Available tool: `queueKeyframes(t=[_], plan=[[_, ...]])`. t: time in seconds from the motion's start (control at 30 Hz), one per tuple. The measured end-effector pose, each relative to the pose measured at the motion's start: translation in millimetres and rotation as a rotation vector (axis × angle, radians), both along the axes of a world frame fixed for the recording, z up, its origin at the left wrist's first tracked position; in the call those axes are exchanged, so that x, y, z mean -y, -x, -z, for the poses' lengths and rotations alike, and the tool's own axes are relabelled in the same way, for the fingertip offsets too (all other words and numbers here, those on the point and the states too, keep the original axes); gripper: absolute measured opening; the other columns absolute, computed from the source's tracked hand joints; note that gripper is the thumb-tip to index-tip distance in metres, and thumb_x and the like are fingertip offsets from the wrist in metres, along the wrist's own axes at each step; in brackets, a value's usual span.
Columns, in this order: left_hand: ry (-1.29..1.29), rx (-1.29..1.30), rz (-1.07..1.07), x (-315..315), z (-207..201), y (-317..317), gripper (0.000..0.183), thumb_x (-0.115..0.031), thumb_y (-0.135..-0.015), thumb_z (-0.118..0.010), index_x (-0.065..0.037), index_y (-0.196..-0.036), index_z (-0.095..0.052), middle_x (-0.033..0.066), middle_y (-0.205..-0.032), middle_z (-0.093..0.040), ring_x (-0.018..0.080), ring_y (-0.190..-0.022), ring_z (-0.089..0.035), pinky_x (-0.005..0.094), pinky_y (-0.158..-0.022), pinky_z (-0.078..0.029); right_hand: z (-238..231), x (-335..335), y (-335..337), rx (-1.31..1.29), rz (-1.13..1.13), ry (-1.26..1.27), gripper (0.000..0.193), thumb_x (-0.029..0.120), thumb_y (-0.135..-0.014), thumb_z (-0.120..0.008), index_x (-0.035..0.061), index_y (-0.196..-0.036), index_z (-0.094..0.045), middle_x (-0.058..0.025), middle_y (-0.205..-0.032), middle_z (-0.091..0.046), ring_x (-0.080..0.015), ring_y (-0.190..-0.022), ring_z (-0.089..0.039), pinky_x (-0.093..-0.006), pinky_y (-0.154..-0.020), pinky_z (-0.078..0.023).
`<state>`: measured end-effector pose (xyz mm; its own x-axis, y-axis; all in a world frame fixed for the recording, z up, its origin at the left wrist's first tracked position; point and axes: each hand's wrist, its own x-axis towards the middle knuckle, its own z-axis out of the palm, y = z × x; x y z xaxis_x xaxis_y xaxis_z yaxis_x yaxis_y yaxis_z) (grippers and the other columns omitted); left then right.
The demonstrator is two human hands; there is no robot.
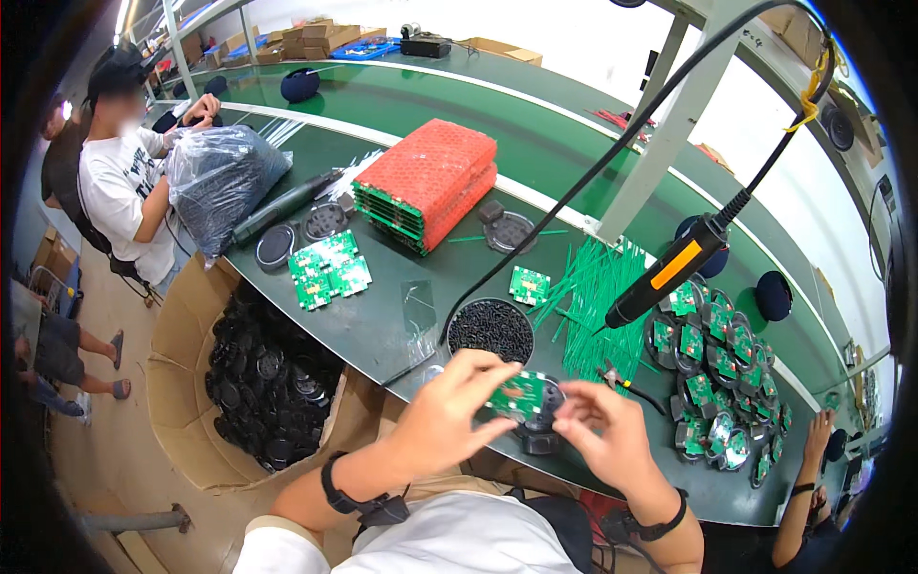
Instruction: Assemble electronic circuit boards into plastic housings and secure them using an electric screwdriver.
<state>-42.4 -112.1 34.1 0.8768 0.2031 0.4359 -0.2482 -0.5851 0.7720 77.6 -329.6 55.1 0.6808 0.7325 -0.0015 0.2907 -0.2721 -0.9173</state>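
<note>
Over the near edge of the bench, my left hand [449, 411] holds a small green circuit board [517, 395] by its left side, between thumb and fingers. Just behind the board's right side is a black round plastic housing [549, 406]. The fingers of my right hand [612, 430] close on the housing's right edge. Board and housing overlap here, and whether they touch I cannot tell. A round container of small black screws [491, 328] stands just beyond my hands. A black electric screwdriver [669, 270] with an orange label hangs by its cable above the bench.
Housings with boards [708, 373] pile up at right, beside green wires [598, 301]. Boards in red bubble wrap [430, 172] stand behind a loose board panel [329, 270]. At lower left is a cardboard box [182, 411] of black housings. A co-worker [124, 182] handles a plastic bag [225, 177].
</note>
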Motion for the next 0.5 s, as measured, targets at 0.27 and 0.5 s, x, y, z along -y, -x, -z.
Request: queueKeyframes(t=[0.27,0.5], plan=[[0.308,-0.151,0.158,29,14,-14,0.067,-0.005,-0.076,-0.09,-0.005,-0.138,-0.064,0.0112,-0.122,-0.058,0.016,-0.091,-0.067,0.0301,-0.08,-0.059,11,2,-19,-0.338,0.005,-0.092,0.028,-0.002,-0.098,-0.068,-0.0039,-0.125,-0.061,-0.0095,-0.102,-0.069,-0.0178,-0.096,-0.075,-0.0248,-0.068,-0.061],[0.317,-0.21,0.122,46,14,-17,0.063,-0.003,-0.083,-0.085,0.0,-0.14,-0.06,0.0135,-0.124,-0.061,0.0203,-0.101,-0.07,0.0314,-0.087,-0.06,16,7,-14,-0.258,0.006,-0.201,0.034,-0.003,-0.095,-0.071,-0.0049,-0.127,-0.06,-0.0118,-0.11,-0.066,-0.013,-0.091,-0.071,-0.0276,-0.074,-0.062]])
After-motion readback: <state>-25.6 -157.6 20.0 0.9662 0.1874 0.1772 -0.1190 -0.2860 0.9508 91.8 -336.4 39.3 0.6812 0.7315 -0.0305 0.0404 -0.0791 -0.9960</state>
